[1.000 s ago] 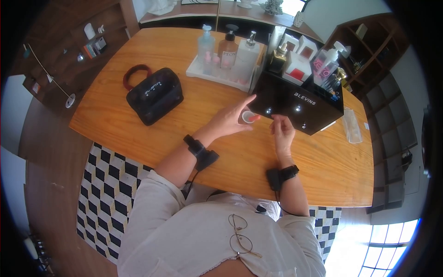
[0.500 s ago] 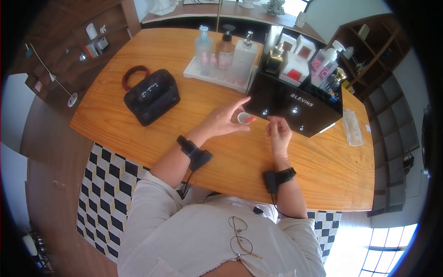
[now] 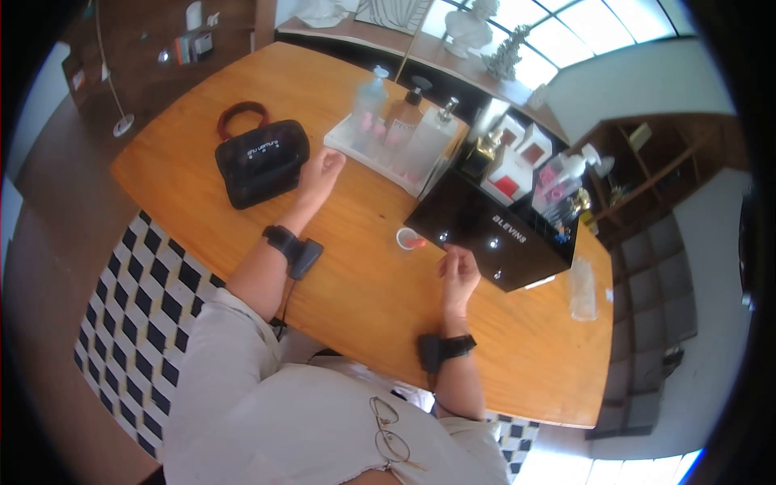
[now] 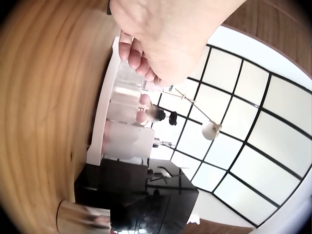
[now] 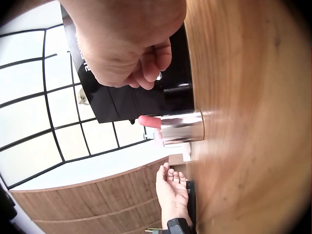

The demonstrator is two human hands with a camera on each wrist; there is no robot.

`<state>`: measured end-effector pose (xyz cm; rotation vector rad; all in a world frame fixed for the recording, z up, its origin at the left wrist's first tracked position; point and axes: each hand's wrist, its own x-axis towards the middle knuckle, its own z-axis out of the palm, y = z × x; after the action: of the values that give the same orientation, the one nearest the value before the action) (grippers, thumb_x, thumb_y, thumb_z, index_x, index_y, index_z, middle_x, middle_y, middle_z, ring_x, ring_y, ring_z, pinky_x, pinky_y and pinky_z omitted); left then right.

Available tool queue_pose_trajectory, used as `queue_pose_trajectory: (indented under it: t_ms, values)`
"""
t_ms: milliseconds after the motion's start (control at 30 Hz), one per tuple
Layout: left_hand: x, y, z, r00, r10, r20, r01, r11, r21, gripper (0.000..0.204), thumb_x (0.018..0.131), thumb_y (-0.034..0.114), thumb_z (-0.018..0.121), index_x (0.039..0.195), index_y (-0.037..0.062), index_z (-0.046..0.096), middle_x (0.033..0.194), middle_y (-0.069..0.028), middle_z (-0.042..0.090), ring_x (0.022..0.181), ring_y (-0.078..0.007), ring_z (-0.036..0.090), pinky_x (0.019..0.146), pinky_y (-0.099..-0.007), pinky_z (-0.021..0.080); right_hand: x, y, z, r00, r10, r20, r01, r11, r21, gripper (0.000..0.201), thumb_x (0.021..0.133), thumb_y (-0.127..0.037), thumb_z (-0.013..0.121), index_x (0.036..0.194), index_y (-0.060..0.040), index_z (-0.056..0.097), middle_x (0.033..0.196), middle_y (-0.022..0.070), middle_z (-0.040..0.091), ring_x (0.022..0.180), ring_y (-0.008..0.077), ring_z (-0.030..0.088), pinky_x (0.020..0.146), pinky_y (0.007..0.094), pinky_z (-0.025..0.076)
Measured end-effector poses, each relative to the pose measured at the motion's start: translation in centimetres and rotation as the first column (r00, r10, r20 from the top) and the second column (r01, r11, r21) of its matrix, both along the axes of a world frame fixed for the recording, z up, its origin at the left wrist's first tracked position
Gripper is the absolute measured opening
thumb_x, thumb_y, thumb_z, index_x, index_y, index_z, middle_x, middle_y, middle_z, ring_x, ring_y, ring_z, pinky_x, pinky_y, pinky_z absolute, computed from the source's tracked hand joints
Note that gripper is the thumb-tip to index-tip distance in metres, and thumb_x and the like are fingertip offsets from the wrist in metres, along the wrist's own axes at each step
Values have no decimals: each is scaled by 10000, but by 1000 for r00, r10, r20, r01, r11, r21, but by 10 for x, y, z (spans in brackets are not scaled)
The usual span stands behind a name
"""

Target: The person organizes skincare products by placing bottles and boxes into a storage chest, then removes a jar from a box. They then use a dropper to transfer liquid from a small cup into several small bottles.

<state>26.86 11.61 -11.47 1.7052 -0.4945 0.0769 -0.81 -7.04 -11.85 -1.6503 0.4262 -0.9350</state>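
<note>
A small silvery cup (image 5: 183,127) stands on the table with a coral, round-tipped stick (image 5: 149,121) poking out of it. In the head view the same cup (image 3: 406,238) sits just left of my right hand (image 3: 458,279). The fingers of that hand are loosely curled, its fingertips close by the front of the black drawer box (image 3: 477,230) and its round knobs, with nothing visible in it. My left hand (image 3: 321,176) hovers beside the black bag (image 3: 263,164), fingers slightly bent, also with nothing showing in it.
Behind the cup a white tray (image 3: 343,139) carries pump bottles and small pink-topped bottles. Boxes and more bottles crowd the drawer box's top. A clear packet (image 3: 582,289) lies to its right. The wooden table (image 3: 356,283) has its near edge along my body.
My left hand has drawn back from around the cup toward the bag, leaving the cup on the table. The right hand stays near the drawer box. The head view has tilted and turned.
</note>
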Motion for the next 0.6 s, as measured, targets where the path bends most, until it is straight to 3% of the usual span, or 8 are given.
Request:
queue_pose_trajectory:
  t_ms: [33,167,367,600]
  values:
    - [13,0,-14,1000,13,-9,-13,1000,-24,218,952,236,669,1013,28,657,891,-48,676,813,-83,599,742,-252,485,0,1,2,1000,4,-1,-4,1000,6,174,1014,-163,592,982,-8,666,648,8,612,538,36,506,489,192,389]
    - [10,0,-14,996,23,87,-16,996,-87,211,922,201,631,1040,27,657,930,-156,712,879,-243,683,813,-337,518,1,5,8,1000,-5,-20,5,999,32,165,1010,-147,590,970,-2,660,633,9,594,533,49,497,504,196,371]
    - [29,12,-14,984,166,69,-165,986,-21,180,889,165,631,1032,65,674,915,-173,700,891,-284,688,817,-352,526,1,-1,3,1000,-10,-22,10,1000,9,185,1016,-186,596,964,-21,663,628,2,592,526,39,484,492,193,369]
    - [41,33,-7,948,309,79,-311,950,8,221,850,165,667,1054,82,686,946,-140,715,895,-258,691,822,-340,534,2,3,5,1000,13,-23,-13,1000,20,186,1017,-177,594,959,-13,659,612,-4,573,521,40,478,490,195,366]
